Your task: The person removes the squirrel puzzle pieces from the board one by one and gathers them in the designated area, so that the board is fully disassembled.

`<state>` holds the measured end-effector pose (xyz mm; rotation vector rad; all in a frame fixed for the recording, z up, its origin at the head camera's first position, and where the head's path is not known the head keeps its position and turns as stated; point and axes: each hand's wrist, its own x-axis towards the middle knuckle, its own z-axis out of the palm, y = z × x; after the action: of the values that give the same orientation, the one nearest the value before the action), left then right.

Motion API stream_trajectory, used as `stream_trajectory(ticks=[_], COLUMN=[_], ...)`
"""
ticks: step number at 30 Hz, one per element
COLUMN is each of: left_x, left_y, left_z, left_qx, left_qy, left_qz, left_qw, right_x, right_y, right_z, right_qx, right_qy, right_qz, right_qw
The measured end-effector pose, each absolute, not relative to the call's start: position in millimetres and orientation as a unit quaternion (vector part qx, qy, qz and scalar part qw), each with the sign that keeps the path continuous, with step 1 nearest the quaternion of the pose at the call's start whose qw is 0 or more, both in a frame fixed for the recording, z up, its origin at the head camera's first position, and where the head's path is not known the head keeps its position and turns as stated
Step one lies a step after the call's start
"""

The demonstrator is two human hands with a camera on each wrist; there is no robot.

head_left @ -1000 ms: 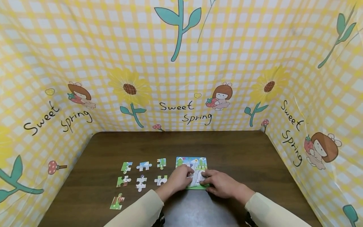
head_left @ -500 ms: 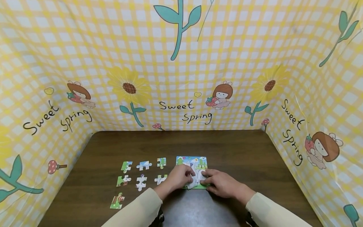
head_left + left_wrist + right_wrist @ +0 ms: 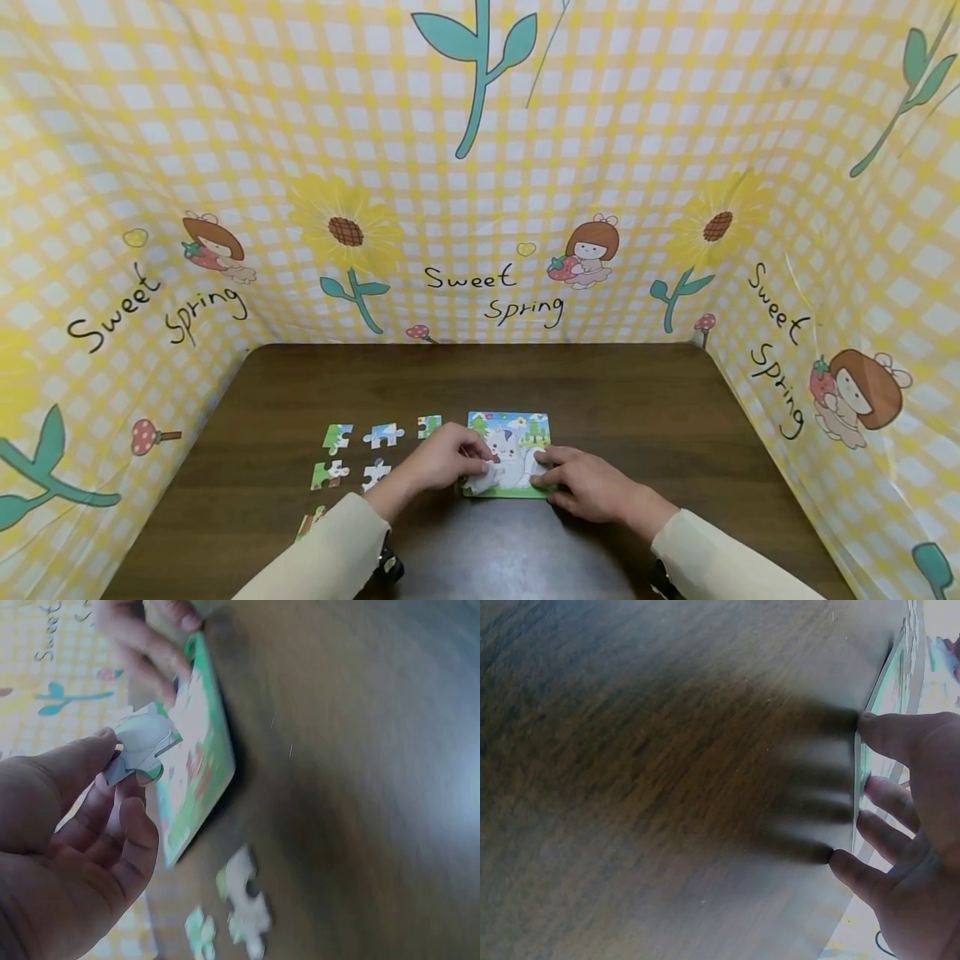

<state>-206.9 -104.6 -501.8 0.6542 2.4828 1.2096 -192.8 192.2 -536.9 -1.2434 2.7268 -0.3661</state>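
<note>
My left hand (image 3: 438, 458) pinches a jigsaw piece (image 3: 142, 744) between thumb and fingers, just above the left side of the puzzle board (image 3: 536, 419). White and green areas show on the piece in the left wrist view. A cartoon white animal, trees and blue sky are pictured on the board, which lies flat. My right hand (image 3: 596, 485) rests at the board's right edge, its fingertips (image 3: 874, 735) touching the board and the table beside it. Part of the picture is hidden under my hands.
Several loose jigsaw pieces, among them a white-and-blue one (image 3: 384, 435) and a green one (image 3: 337, 437), lie left of the board on the brown table (image 3: 637, 392). My left arm covers some of them. A yellow checked cloth (image 3: 480, 208) encloses the back and sides.
My left hand has lifted a jigsaw piece off the board's middle and carried it left, uncovering the animal's face. My right hand has stayed at the board's edge.
</note>
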Motion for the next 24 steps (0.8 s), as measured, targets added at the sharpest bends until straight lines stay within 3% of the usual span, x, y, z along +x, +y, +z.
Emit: stream_trajectory(ticks=[11,19,24], left_x=[-195.9,-182.2,-171.4], left_y=[-177.4,-216.0,-227.8], left_z=[-480.4,-489.0,-495.0], left_qx=[0.237,0.242,0.239], left_qy=[0.861,0.868,0.873], left_qz=[0.413,0.373,0.367], left_qw=[0.182,0.221,0.215], right_x=[-192.0,-192.5,-192.2], right_y=[189.9,191.0,190.3], right_z=[-535.1,-534.3,-536.8], right_qx=[-0.403,-0.401,-0.403], right_qy=[0.905,0.907,0.906], right_qz=[-0.118,-0.109,-0.112], right_qw=[0.071,0.067,0.066])
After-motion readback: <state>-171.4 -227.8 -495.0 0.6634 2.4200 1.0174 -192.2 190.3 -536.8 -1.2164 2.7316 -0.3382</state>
